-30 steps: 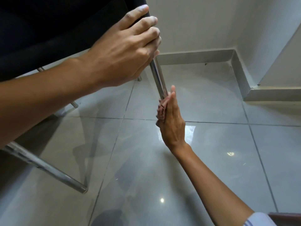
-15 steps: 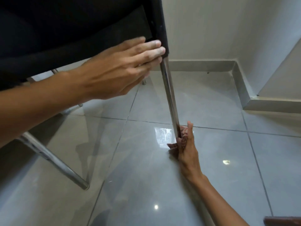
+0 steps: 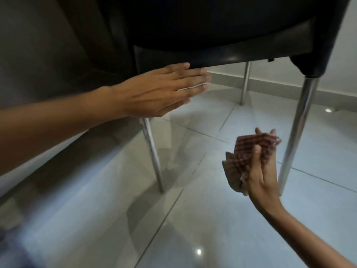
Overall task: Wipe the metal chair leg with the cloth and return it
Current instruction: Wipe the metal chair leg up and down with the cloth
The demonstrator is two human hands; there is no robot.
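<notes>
Left hand (image 3: 164,91) flat under black chair seat (image 3: 222,31), right hand (image 3: 260,167) gripping striped cloth (image 3: 243,151) beside metal chair leg (image 3: 297,128)

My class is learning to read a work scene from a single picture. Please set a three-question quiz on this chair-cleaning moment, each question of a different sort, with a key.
1. True or false: the cloth is touching a chair leg.
2. Which hand holds the cloth? A) left hand B) right hand C) neither
3. Fill in: the left hand lies flat against the black ____.

Key
1. False: the cloth is held apart from the right-side leg, with floor showing between them.
2. B.
3. Seat: the fingers are straight and grasp nothing.
</notes>
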